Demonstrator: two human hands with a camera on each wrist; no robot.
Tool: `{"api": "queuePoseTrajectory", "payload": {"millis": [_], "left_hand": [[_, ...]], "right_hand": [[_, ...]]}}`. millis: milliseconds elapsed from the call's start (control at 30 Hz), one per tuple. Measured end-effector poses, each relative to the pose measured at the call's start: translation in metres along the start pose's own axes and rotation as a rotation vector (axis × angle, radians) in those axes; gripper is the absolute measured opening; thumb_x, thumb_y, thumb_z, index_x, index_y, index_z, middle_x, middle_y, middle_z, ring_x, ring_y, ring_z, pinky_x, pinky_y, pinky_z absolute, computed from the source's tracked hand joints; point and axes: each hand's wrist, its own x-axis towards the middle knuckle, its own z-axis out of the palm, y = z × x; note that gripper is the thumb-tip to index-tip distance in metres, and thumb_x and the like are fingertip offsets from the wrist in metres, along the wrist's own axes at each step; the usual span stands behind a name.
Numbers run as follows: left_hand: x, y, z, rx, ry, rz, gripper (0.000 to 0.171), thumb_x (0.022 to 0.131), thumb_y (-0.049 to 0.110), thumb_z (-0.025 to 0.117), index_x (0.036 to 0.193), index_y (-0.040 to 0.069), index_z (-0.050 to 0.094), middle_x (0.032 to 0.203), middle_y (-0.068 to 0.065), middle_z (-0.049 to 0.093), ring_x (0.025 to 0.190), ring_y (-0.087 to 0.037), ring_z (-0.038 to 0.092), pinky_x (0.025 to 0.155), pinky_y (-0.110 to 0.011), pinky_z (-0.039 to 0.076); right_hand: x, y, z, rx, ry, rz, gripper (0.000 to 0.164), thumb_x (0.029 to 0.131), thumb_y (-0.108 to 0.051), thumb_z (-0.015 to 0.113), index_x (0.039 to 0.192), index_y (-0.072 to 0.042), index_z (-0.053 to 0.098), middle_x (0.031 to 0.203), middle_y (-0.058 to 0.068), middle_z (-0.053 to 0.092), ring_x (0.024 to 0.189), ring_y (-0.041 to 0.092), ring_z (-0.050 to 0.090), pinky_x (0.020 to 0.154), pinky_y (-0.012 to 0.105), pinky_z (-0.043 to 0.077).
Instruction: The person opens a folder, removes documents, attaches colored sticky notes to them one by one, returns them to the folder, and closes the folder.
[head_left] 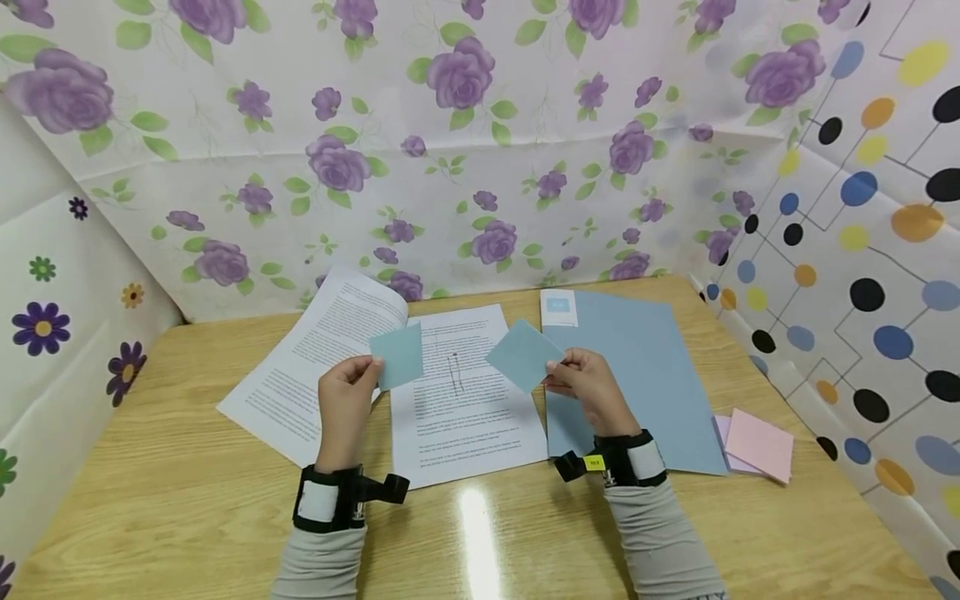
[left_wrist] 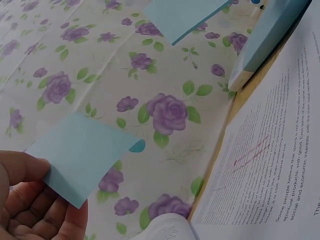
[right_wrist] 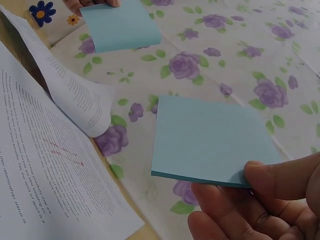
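My left hand [head_left: 345, 404] pinches a single light-blue sticky note [head_left: 401, 354] by its edge between thumb and fingers. In the left wrist view one corner of that note [left_wrist: 82, 157] curls. My right hand [head_left: 591, 390] grips a light-blue sticky note pad [head_left: 521, 357] by one corner; its stacked edge shows in the right wrist view, where the pad [right_wrist: 210, 142] lies over the thumb-and-finger hold. Both are raised above a printed sheet [head_left: 468, 433], which bears red pen lines near its middle. The note and the pad are apart.
A turned-over printed page [head_left: 292, 375] curls up on the left. On the right lies a blue folder [head_left: 637, 358] with a white label [head_left: 558, 308]. Pink and purple sticky pads [head_left: 761, 446] sit at the table's [head_left: 180, 500] right side. Patterned sheets [head_left: 465, 167] wall three sides.
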Motion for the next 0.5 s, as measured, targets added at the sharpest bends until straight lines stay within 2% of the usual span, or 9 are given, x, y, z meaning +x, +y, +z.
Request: {"api": "queuePoseTrajectory", "payload": {"millis": [267, 500], "left_hand": [[0.002, -0.001, 0.000, -0.005, -0.019, -0.006, 0.028, 0.101, 0.012, 0.062, 0.114, -0.012, 0.070, 0.112, -0.028, 0.068, 0.080, 0.003, 0.059, 0.071, -0.011, 0.053], [0.002, -0.001, 0.002, -0.005, -0.013, 0.010, 0.026, 0.100, 0.009, 0.062, 0.111, -0.013, 0.070, 0.107, -0.027, 0.068, 0.077, 0.002, 0.058, 0.066, -0.009, 0.050]], "right_hand": [[-0.005, -0.004, -0.012, -0.030, 0.018, -0.008, 0.014, 0.102, -0.004, 0.058, 0.088, -0.006, 0.058, 0.076, -0.010, 0.068, 0.077, 0.007, 0.070, 0.084, 0.028, 0.060], [-0.013, -0.005, -0.042, -0.054, 0.049, -0.044, 0.018, 0.103, -0.006, 0.057, 0.085, -0.008, 0.054, 0.076, -0.012, 0.067, 0.078, 0.004, 0.069, 0.082, 0.024, 0.059]]}}
